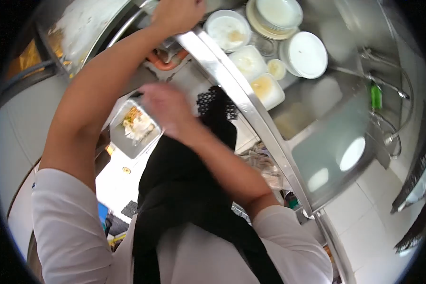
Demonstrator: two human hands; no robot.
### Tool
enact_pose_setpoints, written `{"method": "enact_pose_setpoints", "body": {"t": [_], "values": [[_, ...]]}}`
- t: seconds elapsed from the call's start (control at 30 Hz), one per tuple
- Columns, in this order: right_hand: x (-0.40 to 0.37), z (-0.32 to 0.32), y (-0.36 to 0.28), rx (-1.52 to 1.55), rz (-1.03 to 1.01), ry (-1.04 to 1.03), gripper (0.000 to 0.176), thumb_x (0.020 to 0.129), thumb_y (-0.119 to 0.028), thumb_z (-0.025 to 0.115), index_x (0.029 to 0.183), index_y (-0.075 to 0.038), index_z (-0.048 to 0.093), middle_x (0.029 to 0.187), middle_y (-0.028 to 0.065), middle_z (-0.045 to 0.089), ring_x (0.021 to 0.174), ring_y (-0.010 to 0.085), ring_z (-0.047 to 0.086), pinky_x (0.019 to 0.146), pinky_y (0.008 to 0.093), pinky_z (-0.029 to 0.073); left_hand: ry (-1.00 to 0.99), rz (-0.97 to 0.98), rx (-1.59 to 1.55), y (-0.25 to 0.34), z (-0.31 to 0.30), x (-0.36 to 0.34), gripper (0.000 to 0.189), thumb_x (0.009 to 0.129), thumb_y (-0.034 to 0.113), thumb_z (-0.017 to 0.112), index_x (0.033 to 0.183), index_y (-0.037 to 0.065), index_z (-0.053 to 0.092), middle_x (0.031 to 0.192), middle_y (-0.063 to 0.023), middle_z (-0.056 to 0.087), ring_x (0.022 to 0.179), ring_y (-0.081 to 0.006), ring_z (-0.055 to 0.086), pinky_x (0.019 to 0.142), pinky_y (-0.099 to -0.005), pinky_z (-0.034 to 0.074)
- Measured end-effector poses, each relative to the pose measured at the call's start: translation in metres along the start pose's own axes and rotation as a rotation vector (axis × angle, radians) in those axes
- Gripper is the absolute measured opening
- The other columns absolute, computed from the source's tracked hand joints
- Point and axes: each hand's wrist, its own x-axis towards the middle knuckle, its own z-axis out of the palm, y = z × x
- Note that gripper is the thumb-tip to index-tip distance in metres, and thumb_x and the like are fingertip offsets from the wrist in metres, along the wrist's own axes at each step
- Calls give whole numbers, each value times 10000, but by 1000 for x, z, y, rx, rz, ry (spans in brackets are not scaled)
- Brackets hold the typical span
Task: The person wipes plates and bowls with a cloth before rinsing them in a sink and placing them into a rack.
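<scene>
My left hand [179, 16] is at the top, by the metal rim of the sink [222, 66], its fingers partly cut off by the frame edge. Lower down, my right hand [168, 109] is smeared by motion and overlaps the upper right side of a rectangular bin [133, 149]. Food scraps [137, 124], pale and orange, lie inside that bin. In the sink, nearest my left hand, is a round white bowl [228, 31] with residue in it.
Stacked white bowls [307, 54], a pale stack of dishes [278, 14] and square dishes [267, 92] with yellowish residue fill the upper sink. Beside them is a basin of cloudy water [333, 142]. A hose tap [388, 90] and green bottle [376, 96] are at right. An orange pipe [165, 64] runs below.
</scene>
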Motion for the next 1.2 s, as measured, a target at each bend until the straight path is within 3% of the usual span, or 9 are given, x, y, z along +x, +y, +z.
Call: {"method": "enact_pose_setpoints", "body": {"t": [0.2, 0.3, 0.67, 0.8, 0.93, 1.0, 1.03, 1.13, 1.2], "values": [[-8, -31, 2, -53, 104, 145, 260, 894, -174, 617, 1120, -47, 632, 1100, 154, 645, 965, 308, 638, 853, 352, 506, -45, 58, 92, -15, 13, 4, 332, 906, 343, 453, 1028, 97, 640, 921, -186, 672, 855, -412, 625, 774, -502, 483], [-11, -134, 22, 145, 310, 365, 193, 925, -152, 614, 1093, -64, 651, 898, 3, 644, 781, 83, 577, 678, 246, 487, -93, 3, 100, -9, 9, 7, 330, 915, 345, 469, 1024, 84, 639, 909, -184, 674, 842, -399, 631, 758, -485, 489], [-16, -354, 421, -580, 782, 303, 273, 866, -137, 619, 1113, -29, 661, 925, 126, 683, 730, 202, 646, 628, 310, 518, -157, -111, 86, -12, 18, 14, 282, 922, 329, 523, 1022, 100, 653, 883, -139, 683, 811, -357, 647, 714, -427, 498], [-8, -332, 440, -1408, 161, -136, 432, 811, -292, 658, 1151, -25, 638, 1063, 217, 663, 1063, 364, 604, 878, 406, 482, -149, -135, 85, -11, 18, 16, 280, 917, 335, 544, 1039, 110, 658, 891, -138, 681, 793, -347, 646, 700, -411, 497], [9, -317, 461, -874, 606, 486, 254, 886, -225, 552, 1004, -29, 662, 999, 206, 675, 956, 385, 631, 844, 428, 489, -90, -105, 99, -8, 19, 18, 237, 885, 289, 544, 967, 103, 665, 845, -115, 685, 787, -334, 647, 697, -420, 506], [14, -330, 482, -1363, 288, -322, 229, 861, -177, 554, 997, -17, 644, 903, 194, 674, 836, 363, 646, 764, 440, 496, -90, -112, 103, -8, 19, 19, 235, 887, 289, 544, 966, 104, 665, 842, -113, 685, 784, -334, 647, 693, -421, 506], [15, -329, 480, -1362, 287, -323, 229, 861, -177, 554, 997, -17, 644, 903, 194, 674, 836, 363, 646, 764, 440, 496, -92, -115, 103, -8, 20, 19, 234, 888, 289, 544, 965, 105, 665, 839, -112, 686, 780, -334, 647, 689, -421, 506], [15, -320, 463, -937, 197, 67, 164, 840, -107, 551, 960, -27, 628, 779, 113, 648, 686, 249, 620, 638, 360, 480, -86, -109, 74, -10, 21, 18, 234, 887, 292, 546, 959, 104, 665, 834, -111, 685, 770, -334, 647, 680, -424, 505], [26, -318, 419, 546, 821, 325, 119, 820, -87, 568, 868, -21, 656, 719, 98, 629, 611, 197, 590, 593, 294, 485, -98, -109, 74, -9, 19, 18, 232, 887, 294, 547, 953, 106, 665, 831, -111, 684, 766, -334, 647, 677, -426, 505]]}}
